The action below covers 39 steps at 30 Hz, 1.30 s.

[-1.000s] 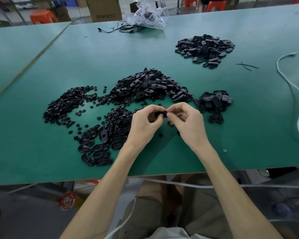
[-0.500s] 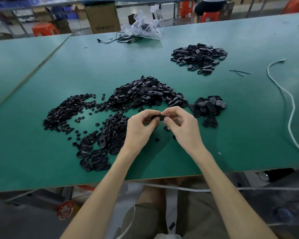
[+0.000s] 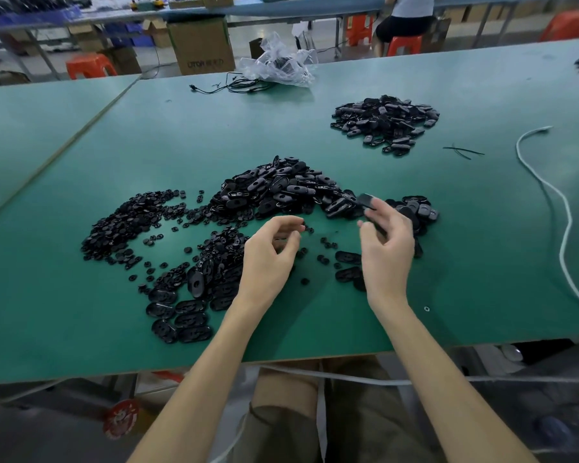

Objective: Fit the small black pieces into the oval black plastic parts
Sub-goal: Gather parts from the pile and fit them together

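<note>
Above the green table (image 3: 482, 262) my right hand (image 3: 386, 248) holds a blurred oval black part (image 3: 366, 201) at its fingertips, beside a small heap of oval parts (image 3: 418, 208) to its right. My left hand (image 3: 269, 259) hovers with loosely curled fingers and nothing visible in them, over scattered small black pieces (image 3: 325, 243). A big pile of small pieces (image 3: 127, 222) lies at the left. A mound of oval parts (image 3: 281, 192) sits behind my hands. More ovals (image 3: 188, 309) lie flat at the front left.
Another heap of oval parts (image 3: 385, 123) lies far right. A white cord (image 3: 565, 228) snakes along the right side. A clear plastic bag (image 3: 278, 68) and a black cable (image 3: 234, 86) are at the far edge, with a cardboard box (image 3: 201, 45) and a seated person (image 3: 401, 18) beyond.
My hands, pressed together on one oval part before, have separated. The right hand has carried the part up and to the right; the left hand has let go.
</note>
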Available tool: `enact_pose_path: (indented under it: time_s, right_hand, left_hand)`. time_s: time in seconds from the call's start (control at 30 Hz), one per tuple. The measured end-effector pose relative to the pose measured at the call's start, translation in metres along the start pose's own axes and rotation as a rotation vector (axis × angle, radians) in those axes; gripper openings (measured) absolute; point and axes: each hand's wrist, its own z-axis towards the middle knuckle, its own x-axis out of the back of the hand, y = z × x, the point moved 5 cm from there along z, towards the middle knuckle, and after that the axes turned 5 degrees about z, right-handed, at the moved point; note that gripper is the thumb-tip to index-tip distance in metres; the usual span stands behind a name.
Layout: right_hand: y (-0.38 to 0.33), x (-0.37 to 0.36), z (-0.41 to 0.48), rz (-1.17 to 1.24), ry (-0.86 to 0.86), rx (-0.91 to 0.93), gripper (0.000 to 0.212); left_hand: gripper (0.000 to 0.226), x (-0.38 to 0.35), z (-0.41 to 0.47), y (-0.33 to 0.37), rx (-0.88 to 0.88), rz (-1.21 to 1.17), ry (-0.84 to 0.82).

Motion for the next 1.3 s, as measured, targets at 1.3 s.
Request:
enact_pose_path:
  time_s: [1.3]
  right_hand:
    - [0.004, -0.014, 0.0, -0.071, -0.152, 0.005, 0.017]
  left_hand:
    - [0.026, -0.072, 0.092, 0.022, -0.073, 0.62, -0.253]
